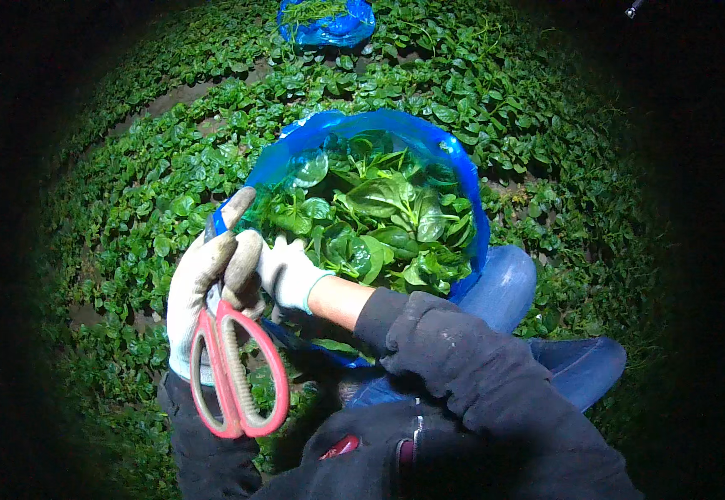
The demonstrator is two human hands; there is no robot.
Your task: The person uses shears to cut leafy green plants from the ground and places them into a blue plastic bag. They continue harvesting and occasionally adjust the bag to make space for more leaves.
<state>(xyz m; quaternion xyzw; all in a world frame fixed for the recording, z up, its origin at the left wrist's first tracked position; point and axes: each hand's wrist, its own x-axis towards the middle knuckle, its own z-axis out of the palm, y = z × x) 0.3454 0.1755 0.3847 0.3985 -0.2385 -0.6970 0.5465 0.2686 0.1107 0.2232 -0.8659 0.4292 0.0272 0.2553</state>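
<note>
My left hand (206,275), in a white work glove with soiled fingers, grips a pair of scissors (280,375) around the blades. The red-and-grey handles hang down toward me. The thumb or a finger of this hand also presses at the left rim of a blue plastic bag (472,187). Cut leafy green shoots (393,219) fill much of the bag, which stands with its mouth wide. My right hand (290,272), gloved too, reaches across to the bag's near left side, close against my left hand. Its fingers are partly hidden, so what they hold is unclear.
Low leafy plants (168,162) cover the ground all around, with strips of bare soil (178,100) at upper left. Farther off stands another blue plastic bag (337,28) with green stems in it. My jean-clad leg (500,287) touches the first bag's right side. Darkness surrounds the lit area.
</note>
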